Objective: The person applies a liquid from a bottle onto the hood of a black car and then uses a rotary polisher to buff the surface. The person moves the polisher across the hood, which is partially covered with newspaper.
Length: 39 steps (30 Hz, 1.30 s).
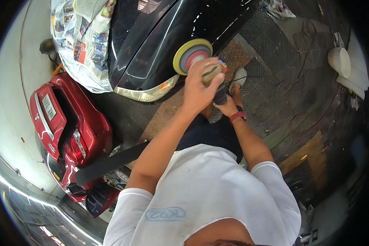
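Gripping the polisher [214,73], we hold its body [212,76] in our left hand [198,87], its dark handle [220,96] in our right hand [228,108]. Its yellow-rimmed, grey-and-pink pad [186,54] sits at twelve o'clock.

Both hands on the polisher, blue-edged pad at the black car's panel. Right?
Colour's wrong: the head view shows the pad edged yellow. The rest holds: left hand and right hand on the polisher, pad at the black car's panel.

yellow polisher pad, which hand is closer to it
Left: the left hand grips the polisher just behind the pad; the right hand is farther back, at the handle's rear end.
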Available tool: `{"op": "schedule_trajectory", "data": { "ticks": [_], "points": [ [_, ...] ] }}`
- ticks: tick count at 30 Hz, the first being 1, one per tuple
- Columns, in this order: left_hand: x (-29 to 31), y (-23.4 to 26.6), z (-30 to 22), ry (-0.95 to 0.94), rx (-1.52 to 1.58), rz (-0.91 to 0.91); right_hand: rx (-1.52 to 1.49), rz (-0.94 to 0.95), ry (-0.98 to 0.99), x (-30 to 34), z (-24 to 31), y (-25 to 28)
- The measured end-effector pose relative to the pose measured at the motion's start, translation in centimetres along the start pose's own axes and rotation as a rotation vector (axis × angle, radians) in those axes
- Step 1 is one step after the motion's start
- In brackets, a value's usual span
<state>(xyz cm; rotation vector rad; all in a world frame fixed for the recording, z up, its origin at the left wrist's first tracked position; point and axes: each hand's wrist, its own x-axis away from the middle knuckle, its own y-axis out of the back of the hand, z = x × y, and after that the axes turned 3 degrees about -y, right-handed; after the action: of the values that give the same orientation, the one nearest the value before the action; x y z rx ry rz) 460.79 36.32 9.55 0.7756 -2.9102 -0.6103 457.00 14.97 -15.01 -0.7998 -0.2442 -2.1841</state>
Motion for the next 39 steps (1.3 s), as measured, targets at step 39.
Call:
{"op": "schedule_trajectory", "data": {
  "ticks": [39],
  "points": [
    [1.6, -3.0, 8.2, -0.536, -0.588, 0.357, -0.285, -0.042, 0.042, -0.5, -4.8, -17.8]
  ]
}}
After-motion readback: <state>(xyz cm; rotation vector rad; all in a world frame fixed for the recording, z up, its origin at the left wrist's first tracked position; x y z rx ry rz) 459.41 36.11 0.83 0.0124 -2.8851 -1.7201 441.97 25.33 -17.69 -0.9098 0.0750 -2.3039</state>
